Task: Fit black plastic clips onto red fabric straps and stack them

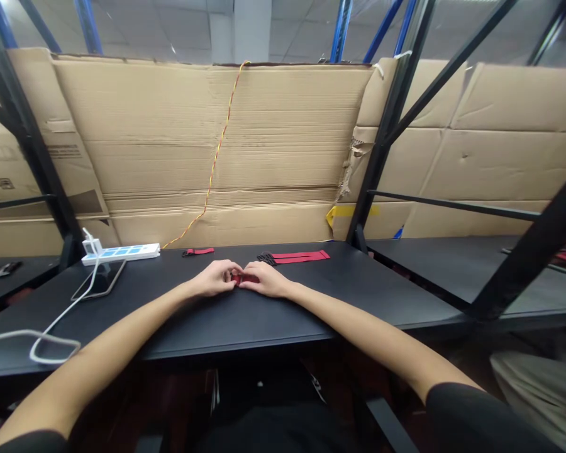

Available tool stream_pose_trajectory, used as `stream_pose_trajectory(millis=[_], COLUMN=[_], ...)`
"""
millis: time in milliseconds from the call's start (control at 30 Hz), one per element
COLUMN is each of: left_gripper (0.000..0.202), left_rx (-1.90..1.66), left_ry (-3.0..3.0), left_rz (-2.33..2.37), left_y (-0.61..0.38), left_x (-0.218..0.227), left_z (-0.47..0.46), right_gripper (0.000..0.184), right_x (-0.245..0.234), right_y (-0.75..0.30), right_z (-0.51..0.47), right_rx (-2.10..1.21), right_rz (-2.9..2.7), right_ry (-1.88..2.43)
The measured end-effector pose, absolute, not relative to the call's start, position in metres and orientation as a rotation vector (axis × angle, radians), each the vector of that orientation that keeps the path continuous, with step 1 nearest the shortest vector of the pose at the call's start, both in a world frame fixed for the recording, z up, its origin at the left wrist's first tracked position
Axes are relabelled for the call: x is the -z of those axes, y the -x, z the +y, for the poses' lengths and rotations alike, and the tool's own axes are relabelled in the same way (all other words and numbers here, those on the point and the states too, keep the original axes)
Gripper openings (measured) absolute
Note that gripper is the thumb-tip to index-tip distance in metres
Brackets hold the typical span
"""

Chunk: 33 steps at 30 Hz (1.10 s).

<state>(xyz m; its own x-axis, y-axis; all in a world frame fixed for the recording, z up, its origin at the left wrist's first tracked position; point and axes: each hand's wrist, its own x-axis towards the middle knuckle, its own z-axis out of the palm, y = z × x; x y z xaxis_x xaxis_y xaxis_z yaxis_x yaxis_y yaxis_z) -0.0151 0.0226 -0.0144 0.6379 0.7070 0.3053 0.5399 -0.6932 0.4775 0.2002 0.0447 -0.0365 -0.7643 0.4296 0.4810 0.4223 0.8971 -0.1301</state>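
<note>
on the black desk (245, 321), left hand (212, 279) and right hand (265, 279) pinch a red strap (243, 278) together

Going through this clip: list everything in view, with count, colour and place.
table: 1, black, under the hands
power strip: 1, white and blue, far left of table
phone: 1, dark, on table by the strip
cable: 1, white, running from the strip across the table's left
small strap: 1, red and black, far edge of table
long strap: count unclear, red with black mesh end, right of small strap
wire: 1, red and yellow, down the cardboard
cardboard: several sheets, tan, behind the table
rack frame: 1, black and blue, around the table
held piece: 1, red, between the hands
left hand: 1, pinching the held piece
right hand: 1, pinching the held piece
</note>
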Motion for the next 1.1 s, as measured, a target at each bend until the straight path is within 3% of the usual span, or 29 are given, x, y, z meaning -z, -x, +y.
stream_pose_trajectory(millis=[167,400,633,767,900,1000,1100], left_gripper=[0.039,0.020,0.029,0.016,0.034,0.044,0.040], left_rx=[-0.629,-0.652,-0.745,-0.845,-0.914,-0.899,-0.810], left_ry=[-2.486,-2.603,-2.510,-2.432,-2.348,-2.647,-2.947], left_rz=[0.983,0.977,0.980,1.211,1.457,1.664,1.641], left_y=[0.012,0.005,0.001,0.000,0.009,0.021,0.025], left_x=[0.009,0.008,0.012,0.013,0.015,0.015,0.014], left_z=[0.016,0.005,0.005,0.013,0.024,0.028,0.026], right_gripper=[0.024,0.023,0.024,0.024,0.027,0.032,0.033], right_x=[0.037,0.038,0.038,0.036,0.036,0.037,0.037], right_y=[-0.199,-0.200,-0.201,-0.202,-0.202,-0.202,-0.202], right_z=[0.042,0.041,0.039,0.038,0.039,0.042,0.044], right_rx=[-0.031,-0.054,-0.125,-0.151,-0.168,-0.196,-0.204], right_rz=[-2.551,-2.539,-2.466,-2.444,-2.422,-2.391,-2.419], right_ry=[0.565,0.528,0.570,0.567,0.610,0.693,0.708])
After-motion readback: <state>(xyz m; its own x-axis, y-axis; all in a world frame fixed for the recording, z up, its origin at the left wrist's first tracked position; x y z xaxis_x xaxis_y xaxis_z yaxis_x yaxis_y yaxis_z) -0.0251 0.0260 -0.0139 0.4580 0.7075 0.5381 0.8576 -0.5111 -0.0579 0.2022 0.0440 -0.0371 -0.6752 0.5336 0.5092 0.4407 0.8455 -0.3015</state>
